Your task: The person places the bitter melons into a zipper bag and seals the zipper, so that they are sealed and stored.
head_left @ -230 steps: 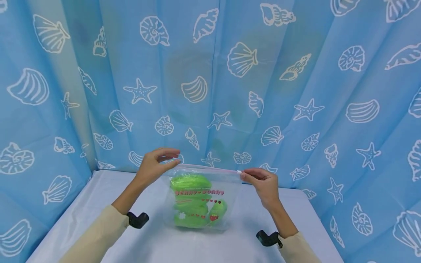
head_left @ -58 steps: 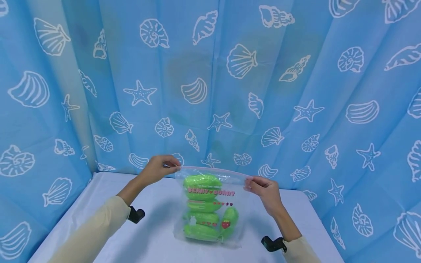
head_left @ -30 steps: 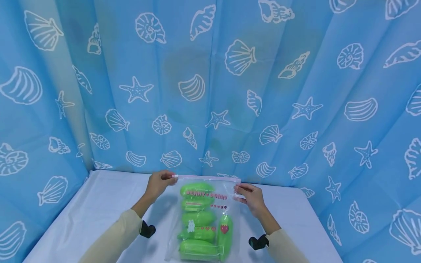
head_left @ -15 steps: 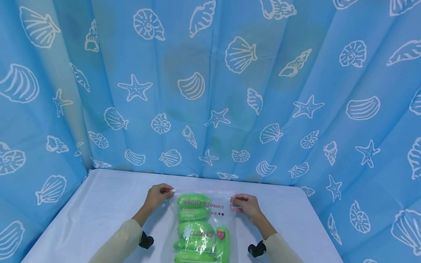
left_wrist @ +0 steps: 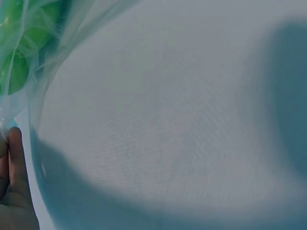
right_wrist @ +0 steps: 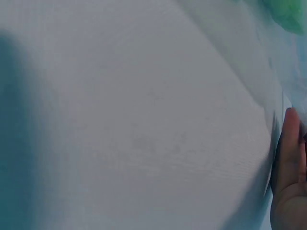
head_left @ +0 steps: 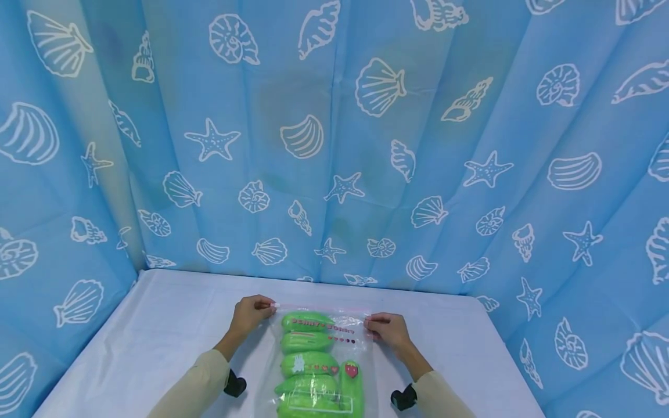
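A clear zip bag (head_left: pixel 368 371) with pink and red print lies on the table in the head view, its lower end cut off by the frame. Inside it are several bright green, elongated pieces (head_left: pixel 308 364), most stacked crosswise and one (head_left: pixel 352 395) upright along the right; their kind is not clear. My left hand (head_left: pixel 250 316) pinches the bag's top left corner, by the white slider (head_left: pixel 275 305). At the upper right edge, my right hand (head_left: pixel 391 331) grips the bag between thumb and fingers. Each wrist view catches only part of its hand and the bag's edge.
A white cloth covers the table (head_left: pixel 444 331). Blue curtains (head_left: pixel 334 145) with white shell and starfish prints hang behind it and along both sides. Black wrist cameras (head_left: pixel 235 384) sit on both wrists.
The slider has gone from the bag's right end to its left. Held up earlier, the bag has come down towards me onto the table, both hands moving with it.
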Demonstrator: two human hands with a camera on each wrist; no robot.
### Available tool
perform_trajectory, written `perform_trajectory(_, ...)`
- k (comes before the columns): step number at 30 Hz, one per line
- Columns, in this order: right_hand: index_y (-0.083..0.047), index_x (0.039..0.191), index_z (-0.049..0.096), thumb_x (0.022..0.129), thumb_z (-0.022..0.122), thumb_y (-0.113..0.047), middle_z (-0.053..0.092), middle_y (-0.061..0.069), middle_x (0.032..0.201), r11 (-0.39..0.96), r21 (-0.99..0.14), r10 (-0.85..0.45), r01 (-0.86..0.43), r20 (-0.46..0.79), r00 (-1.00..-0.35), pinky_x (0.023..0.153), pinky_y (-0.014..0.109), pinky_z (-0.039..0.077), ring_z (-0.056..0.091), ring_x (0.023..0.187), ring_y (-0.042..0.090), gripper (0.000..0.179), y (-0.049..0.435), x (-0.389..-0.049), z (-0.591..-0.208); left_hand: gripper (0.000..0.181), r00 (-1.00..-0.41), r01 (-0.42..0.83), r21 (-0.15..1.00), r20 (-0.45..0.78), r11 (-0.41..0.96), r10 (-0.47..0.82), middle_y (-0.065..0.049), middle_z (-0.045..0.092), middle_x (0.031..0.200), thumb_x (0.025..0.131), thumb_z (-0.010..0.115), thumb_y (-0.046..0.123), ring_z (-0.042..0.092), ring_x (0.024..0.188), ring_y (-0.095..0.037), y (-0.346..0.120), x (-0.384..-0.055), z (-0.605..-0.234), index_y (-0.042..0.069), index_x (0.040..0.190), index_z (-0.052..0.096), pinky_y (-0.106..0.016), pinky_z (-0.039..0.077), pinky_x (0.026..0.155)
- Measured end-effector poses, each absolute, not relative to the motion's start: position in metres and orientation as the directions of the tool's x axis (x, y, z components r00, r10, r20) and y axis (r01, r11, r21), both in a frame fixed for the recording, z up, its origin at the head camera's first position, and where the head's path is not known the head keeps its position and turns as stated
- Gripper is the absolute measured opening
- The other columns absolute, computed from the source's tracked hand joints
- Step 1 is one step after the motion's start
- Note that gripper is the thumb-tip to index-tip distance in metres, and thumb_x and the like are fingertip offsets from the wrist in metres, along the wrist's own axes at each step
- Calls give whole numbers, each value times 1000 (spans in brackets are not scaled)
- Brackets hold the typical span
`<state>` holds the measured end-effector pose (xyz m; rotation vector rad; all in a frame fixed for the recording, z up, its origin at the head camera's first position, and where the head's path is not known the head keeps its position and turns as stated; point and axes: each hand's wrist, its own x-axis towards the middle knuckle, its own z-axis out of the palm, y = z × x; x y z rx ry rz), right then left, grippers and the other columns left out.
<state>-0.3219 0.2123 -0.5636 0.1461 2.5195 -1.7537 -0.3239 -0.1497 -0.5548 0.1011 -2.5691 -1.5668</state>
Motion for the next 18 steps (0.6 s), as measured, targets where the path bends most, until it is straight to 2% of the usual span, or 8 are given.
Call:
perform_trajectory(4,-1,104,71,87,75,-17,69,9,94,395,-913,69,99,-77,-995,73,31,58,66,76,19,23,209,-326,-562,13,-987,-13,900,58,436,-149,-4,70,82,84,75,6,64,73,-13,-151,-324,-557,-1,95,74,-28,54,64)
perform_trajectory(10,-4,105,71,89,73,-17,69,11,99,361,-923,131,136,-94,-987,76,32,58,68,81,20,21,210,-331,-562,16,-986,-53,934,9,355,-169,-10,73,87,88,72,9,67,72,-13,-151,-325,-561,-4,97,73,-25,55,63)
perform_trajectory(18,-4,106,71,89,73,-19,68,10,98,341,-924,159,174,-126,-979,76,31,58,68,81,20,22,208,-332,-563,16,-983,-106,938,-49,330,-175,-10,72,91,90,70,9,65,72,-12,-151,-324,-560,-4,100,72,-26,55,65)
